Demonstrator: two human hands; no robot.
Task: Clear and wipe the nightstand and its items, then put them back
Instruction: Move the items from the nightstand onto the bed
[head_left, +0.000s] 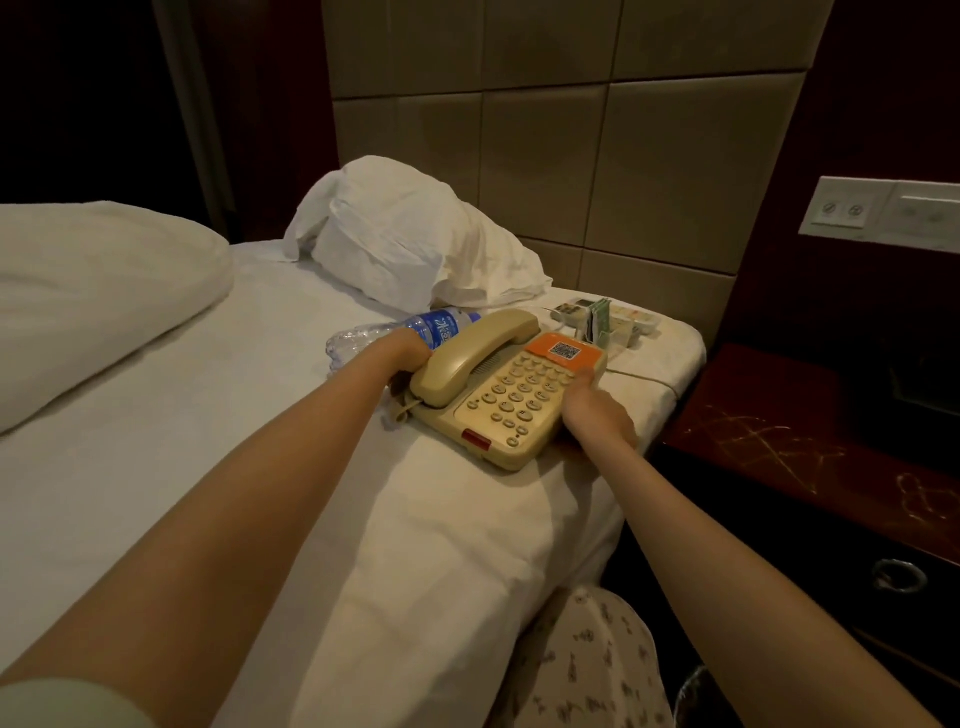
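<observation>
Pale-green sleeve cuff (62, 704) at near left corner. Left hand (408, 353) grips the left end of the beige push-button telephone (514, 402), fingers curled in by the handset, tips hidden. Clear plastic water bottle with blue label (421, 328) lies just behind that hand. Telephone sits on the white bed sheet (234, 338), between both hands. Right hand (597, 413) clamps its right edge, thumb on top, fingers tucked beneath. Dark reddish wooden nightstand (769, 441) stands right of the bed.
</observation>
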